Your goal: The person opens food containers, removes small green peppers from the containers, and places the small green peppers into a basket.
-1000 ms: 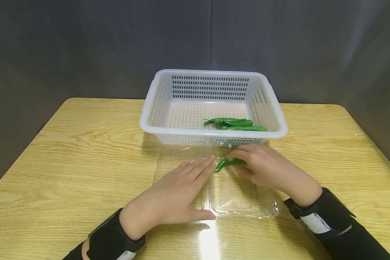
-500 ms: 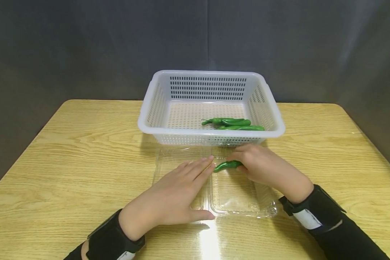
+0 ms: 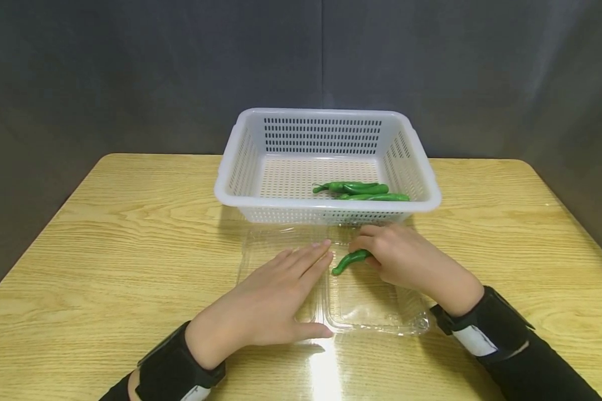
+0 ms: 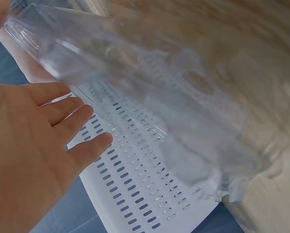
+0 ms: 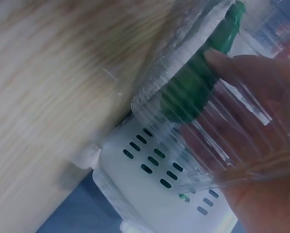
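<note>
A clear plastic clamshell box (image 3: 376, 329) lies unfolded on the table, its two halves side by side. My left hand (image 3: 268, 303) rests over the left half with the fingers straight and the thumb spread toward the fold. Inside the right half, my right hand (image 3: 398, 253) pinches a curved green chili pepper (image 3: 350, 260) near the back wall; its far part is hidden under the fingers. Through the clear wall, the right wrist view shows the thumb against that green pepper (image 5: 198, 80). In the left wrist view the left hand (image 4: 38, 131) shows its palm beside the box wall.
A white slotted plastic basket (image 3: 326, 205) stands directly behind the box. Several green chili peppers (image 3: 363, 189) lie in its front right part. Beneath is a wood-grain table (image 3: 130, 250), with a dark curtain (image 3: 180, 72) behind it.
My right hand has closed in on the pepper and shifted slightly left. The pepper's free tip has swung down toward me. The left hand keeps its place.
</note>
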Demonstrator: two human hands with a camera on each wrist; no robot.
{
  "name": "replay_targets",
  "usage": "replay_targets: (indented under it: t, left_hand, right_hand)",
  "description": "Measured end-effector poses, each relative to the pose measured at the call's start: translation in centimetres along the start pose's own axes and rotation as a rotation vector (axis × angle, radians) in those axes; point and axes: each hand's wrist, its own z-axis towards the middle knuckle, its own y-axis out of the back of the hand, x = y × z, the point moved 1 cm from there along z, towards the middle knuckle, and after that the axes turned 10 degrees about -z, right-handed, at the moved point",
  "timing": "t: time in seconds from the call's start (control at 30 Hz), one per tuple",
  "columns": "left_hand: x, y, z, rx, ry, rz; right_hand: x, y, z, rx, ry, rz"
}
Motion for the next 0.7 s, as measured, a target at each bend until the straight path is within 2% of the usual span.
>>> replay_targets:
  t: [0.7]
  left_hand:
    - [0.2,0.0,0.1,-0.007,-0.003,-0.013]
  right_hand:
    - [0.2,3.1,-0.3,-0.12,0.027,-0.039]
